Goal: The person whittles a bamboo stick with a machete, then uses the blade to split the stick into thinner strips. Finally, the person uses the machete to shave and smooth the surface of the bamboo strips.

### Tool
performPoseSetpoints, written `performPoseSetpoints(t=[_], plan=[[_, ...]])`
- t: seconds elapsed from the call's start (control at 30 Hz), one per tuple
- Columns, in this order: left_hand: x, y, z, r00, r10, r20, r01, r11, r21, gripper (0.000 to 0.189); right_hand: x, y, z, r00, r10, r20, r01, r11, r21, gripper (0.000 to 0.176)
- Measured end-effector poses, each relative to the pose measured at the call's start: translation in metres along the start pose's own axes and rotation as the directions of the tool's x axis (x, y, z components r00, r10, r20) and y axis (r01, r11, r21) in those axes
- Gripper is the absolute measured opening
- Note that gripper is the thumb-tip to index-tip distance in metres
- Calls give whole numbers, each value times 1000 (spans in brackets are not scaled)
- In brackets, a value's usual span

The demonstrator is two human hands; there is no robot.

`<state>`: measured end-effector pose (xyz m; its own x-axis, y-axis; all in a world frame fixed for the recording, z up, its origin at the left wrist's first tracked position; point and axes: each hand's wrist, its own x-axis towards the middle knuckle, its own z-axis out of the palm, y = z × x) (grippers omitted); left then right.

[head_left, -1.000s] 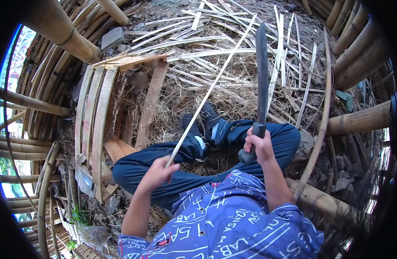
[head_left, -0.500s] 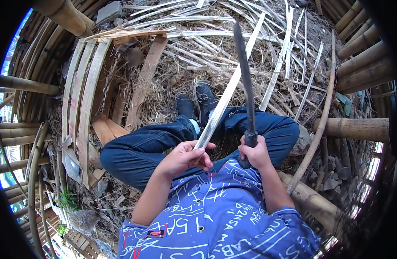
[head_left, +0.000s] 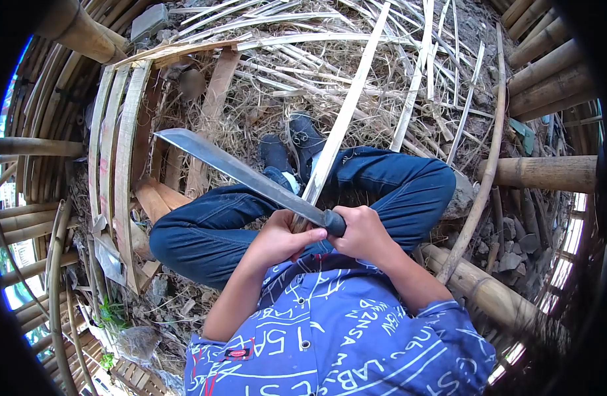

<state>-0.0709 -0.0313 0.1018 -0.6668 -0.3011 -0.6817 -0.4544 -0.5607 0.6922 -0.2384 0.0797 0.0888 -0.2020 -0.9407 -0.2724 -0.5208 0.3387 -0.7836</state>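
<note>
Left edge: bamboo poles [head_left: 33,146] are running out of frame, their far ends cut off by the dark rim of the lens. Curved bamboo slats [head_left: 122,152] are lying on the ground just beside them, their lower ends sinking into debris and hard to make out. The machete [head_left: 237,173] is pointing up and to the left, its blade in clear view and its handle almost wholly covered. The left hand [head_left: 277,241] is curling shut around the near end of the bamboo strip [head_left: 346,112]; that end is hiding behind fingers and blade. The strip is rising from the lap, passing beside the dark shoes [head_left: 297,142] and running off the top edge. The blade is crossing the strip just above the left hand; whether the edge is biting in cannot be told. The right hand [head_left: 364,231] is clenching tight around the machete handle, close against the left hand. Right side: a thick pole [head_left: 547,173] is lying level, its outer end cut off
</note>
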Motion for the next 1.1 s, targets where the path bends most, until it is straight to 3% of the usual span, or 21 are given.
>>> performPoseSetpoints(t=[0.2, 0.27, 0.33, 0.47, 0.7, 0.97, 1.1], plan=[[-1, -11, 2, 999, 32, -9, -32, 999, 2, 26, 8, 6, 3, 996, 51, 72, -47, 997, -61, 19], [-2, -17, 2, 996, 49, 69, -39, 990, -135, 22, 11, 9, 1, 999, 45, 29, -40, 988, -146, 19], [-4, -22, 1, 995, 45, 92, -30, 988, -152, 20, 18, 20, -1, 998, 64, 20, -59, 983, -171, 18], [-17, -27, 3, 993, 21, 116, 2, 982, -190, 20, 43, 56, -24, 971, 147, -187, -189, 955, -230, 17], [-20, -17, -1, 995, 19, 96, 2, 976, -217, 17, 67, 75, -36, 974, -23, -226, -52, 946, -320, 11], [-29, -12, -8, 998, 4, 60, 9, 976, -219, 17, 85, 77, -35, 974, -13, -228, -73, 929, -363, 11], [-46, -15, -12, 997, -9, 81, 27, 976, -218, 18, 106, 92, -50, 943, 75, -324, -204, 900, -385, 17]])
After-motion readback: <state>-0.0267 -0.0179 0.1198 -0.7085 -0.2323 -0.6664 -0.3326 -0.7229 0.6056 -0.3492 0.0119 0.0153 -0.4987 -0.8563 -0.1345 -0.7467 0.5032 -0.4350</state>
